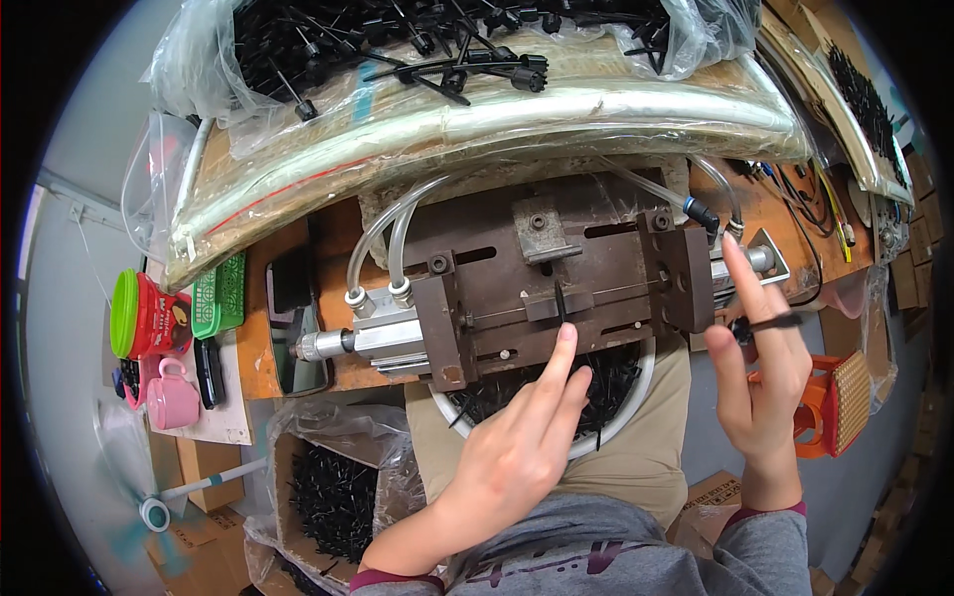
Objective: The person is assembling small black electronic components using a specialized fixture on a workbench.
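Note:
My left hand (522, 432) reaches over the near edge of a brown metal fixture (487, 283). Its fingers are stretched out, and the index fingertip is at the lower end of a slim black plastic piece (559, 300) standing in the fixture's middle slot. To the right of the fixture, my right hand (765, 387) is raised with the index finger extended. Between its thumb and other fingers sits a black plastic part (740, 330) with a round head and a thin stem, slightly blurred.
Pneumatic cylinders (388, 336) with clear hoses flank the fixture. Above it, a plastic-wrapped tray (467, 124) holds many black stemmed parts. A round tub (646, 382) of black pieces rests at my lap. A phone (298, 343), pink mug (172, 397) and orange stool (830, 407) stand around.

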Demonstrator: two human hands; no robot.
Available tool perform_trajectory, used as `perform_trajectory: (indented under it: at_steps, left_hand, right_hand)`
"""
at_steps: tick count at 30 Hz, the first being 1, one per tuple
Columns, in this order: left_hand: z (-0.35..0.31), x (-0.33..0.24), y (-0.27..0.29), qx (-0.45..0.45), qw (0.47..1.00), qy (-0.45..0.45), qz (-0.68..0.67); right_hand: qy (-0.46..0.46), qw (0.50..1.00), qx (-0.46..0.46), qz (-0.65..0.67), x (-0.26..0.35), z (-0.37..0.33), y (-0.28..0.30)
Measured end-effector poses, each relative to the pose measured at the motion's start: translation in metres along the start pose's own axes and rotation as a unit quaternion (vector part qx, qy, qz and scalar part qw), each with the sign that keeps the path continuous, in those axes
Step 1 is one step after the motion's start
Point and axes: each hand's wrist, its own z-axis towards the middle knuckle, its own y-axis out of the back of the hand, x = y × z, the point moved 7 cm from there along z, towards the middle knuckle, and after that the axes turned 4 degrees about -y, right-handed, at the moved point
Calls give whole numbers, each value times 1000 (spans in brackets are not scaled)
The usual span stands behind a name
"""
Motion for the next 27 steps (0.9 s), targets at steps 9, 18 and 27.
perform_trajectory:
  at_steps: [9,18,27]
  left_hand:
    - [16,4,3,31,997,-4,71]
    - [23,-7,43,-167,982,-47,-78]
    - [-2,20,52,-194,972,45,-122]
  right_hand:
    - [-256,869,148,398,-2,-11,-22]
    - [-150,887,285,331,38,-3,-52]
    - [23,986,-5,168,28,114,-34]
